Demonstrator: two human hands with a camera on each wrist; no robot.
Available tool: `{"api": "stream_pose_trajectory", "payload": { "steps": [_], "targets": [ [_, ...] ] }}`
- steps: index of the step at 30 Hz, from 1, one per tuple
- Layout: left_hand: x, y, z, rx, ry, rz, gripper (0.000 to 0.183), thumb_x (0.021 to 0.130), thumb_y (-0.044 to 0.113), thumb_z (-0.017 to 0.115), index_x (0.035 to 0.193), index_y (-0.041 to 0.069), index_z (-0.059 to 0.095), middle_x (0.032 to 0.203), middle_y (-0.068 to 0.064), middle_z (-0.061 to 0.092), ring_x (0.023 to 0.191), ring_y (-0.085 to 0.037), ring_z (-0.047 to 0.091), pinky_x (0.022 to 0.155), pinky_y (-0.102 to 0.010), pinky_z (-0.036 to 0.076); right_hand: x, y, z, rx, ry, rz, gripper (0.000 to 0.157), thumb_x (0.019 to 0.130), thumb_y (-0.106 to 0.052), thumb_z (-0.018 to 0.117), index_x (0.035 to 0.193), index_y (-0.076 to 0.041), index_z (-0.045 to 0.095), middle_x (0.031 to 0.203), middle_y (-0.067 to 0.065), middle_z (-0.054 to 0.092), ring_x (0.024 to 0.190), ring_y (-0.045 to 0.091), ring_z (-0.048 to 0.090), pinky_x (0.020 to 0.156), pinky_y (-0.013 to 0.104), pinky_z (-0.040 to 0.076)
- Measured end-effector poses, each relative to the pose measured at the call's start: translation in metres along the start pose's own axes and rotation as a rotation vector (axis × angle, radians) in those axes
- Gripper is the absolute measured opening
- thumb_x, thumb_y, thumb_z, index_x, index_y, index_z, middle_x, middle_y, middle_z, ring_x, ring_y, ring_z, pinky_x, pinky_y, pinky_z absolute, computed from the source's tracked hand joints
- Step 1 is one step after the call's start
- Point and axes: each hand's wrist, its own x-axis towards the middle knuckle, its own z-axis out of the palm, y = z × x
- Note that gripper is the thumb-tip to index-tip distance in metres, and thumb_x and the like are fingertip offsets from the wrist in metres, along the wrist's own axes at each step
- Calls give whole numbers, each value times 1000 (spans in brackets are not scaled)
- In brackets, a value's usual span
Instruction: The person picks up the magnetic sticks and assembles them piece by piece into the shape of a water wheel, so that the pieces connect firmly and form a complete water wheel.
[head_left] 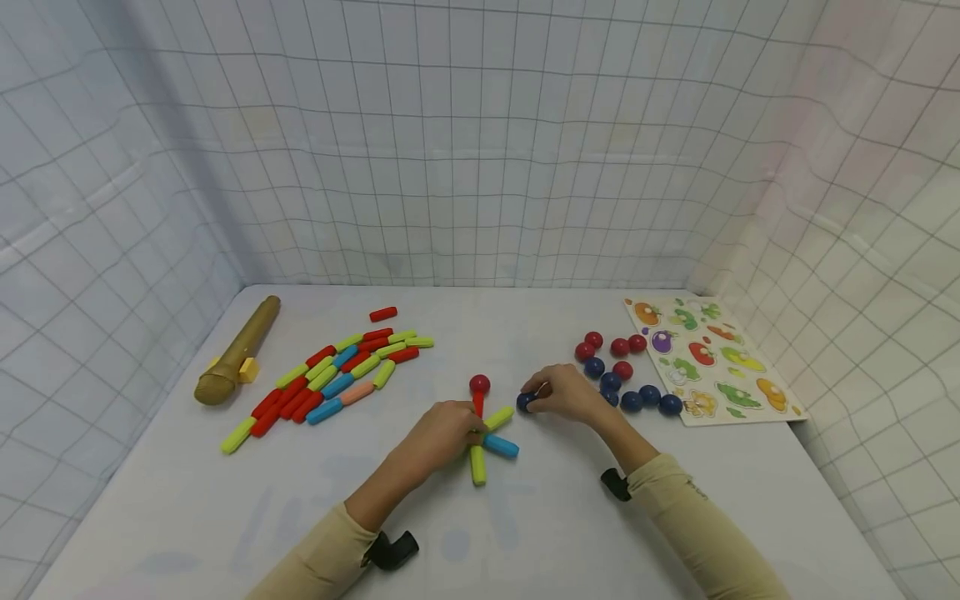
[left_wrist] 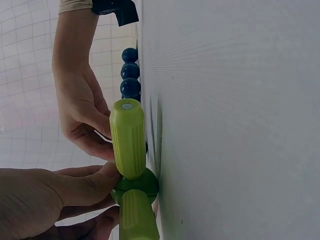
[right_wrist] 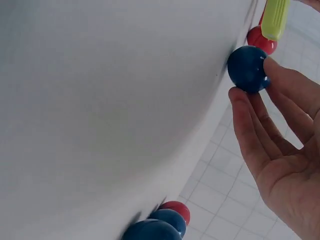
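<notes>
Item, my left hand (head_left: 450,432): fingers and thumb closed in a pinch on a green ball (left_wrist: 148,182), the hub of a small construction. Set about that hub: a red stick (head_left: 477,403) pointing away from me, a red ball (head_left: 480,384) at its far end; two lime sticks (head_left: 478,468), one toward me, one slanting right; a blue stick (head_left: 501,447), also to the right. My fingers cover part of the hub, so I cannot tell whether more joins it there.

Item, my right hand (head_left: 567,392): thumb and fingertips gripping a dark blue ball (right_wrist: 247,70), just beside the tip of the slanting lime stick.

Right of my right hand: loose blue and red balls (head_left: 631,402), then a picture board (head_left: 738,412) of vegetables.

Left side of the white table (head_left: 300,500): slanting rows of coloured sticks (head_left: 322,377), one separate red stick (head_left: 383,314) beyond them; an olive-brown rod (head_left: 242,346) with yellow blocks (head_left: 249,370) beside its thick end.
</notes>
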Motion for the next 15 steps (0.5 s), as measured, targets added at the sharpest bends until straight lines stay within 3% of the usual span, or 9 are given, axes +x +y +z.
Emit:
{"api": "stream_pose_trajectory", "payload": {
  "steps": [10,15],
  "targets": [
    [1,4,-5,14,-51,-11,17,85,12,74,102,13,78,89,2,71,76,-9,57,79,-26,55,-2,3,8,32,-15,-131,26,85,-11,74,111,-11,72,105,4,71,86,11,63,74,24,55],
    [-3,3,-5,29,-70,-31,18,85,7,73,101,14,78,92,1,70,81,-11,58,82,-30,55,-7,6,2,-38,17,-75,29,85,-12,73,114,-11,71,104,4,70,88,14,63,75,26,55]
  ]
}}
